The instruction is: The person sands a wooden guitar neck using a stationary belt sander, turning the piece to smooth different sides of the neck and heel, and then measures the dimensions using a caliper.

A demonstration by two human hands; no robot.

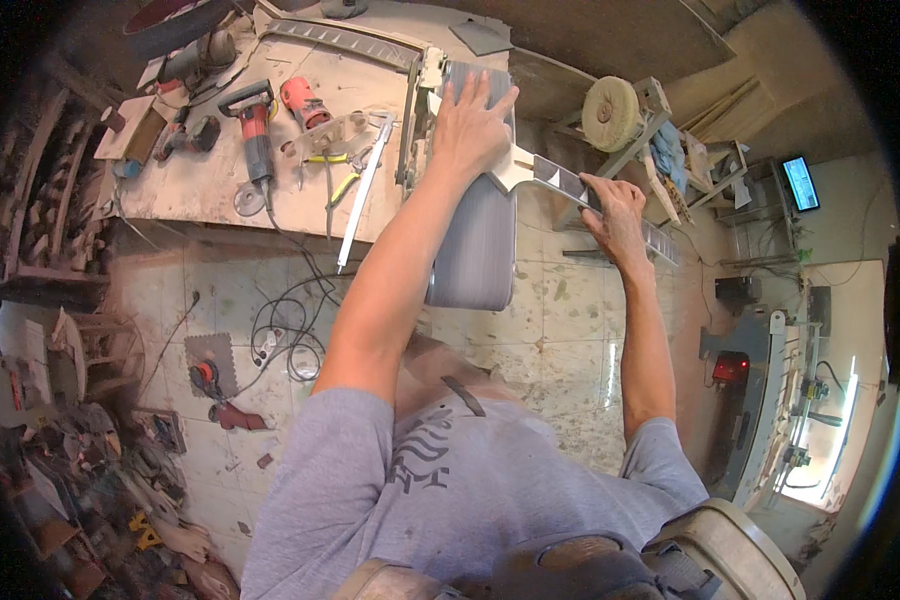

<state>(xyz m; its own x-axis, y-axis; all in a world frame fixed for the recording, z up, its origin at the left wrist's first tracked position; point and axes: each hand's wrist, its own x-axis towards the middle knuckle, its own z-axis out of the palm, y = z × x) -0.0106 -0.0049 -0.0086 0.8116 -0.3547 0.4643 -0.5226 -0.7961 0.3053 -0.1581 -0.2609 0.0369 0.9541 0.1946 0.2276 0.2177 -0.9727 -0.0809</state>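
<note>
A wide belt sander with a streaked grey belt (475,255) stands at the middle, its long side toward me. My left hand (473,130) lies palm down over the belt's far part, fingers spread, pressing at the pale end of a guitar neck (560,180). The part under the palm is hidden. To the right, my right hand (618,218) is closed around the neck's dark, pale-inlaid length. The neck slants down to the right, past the hand.
On the workbench (310,210) at left lie an angle grinder (257,140), a red power tool (303,102), yellow-handled pliers (345,187), a metal ruler (367,190) and another inlaid neck (345,40). A buffing wheel (610,114) stands at right. Cables (295,330) coil on the floor.
</note>
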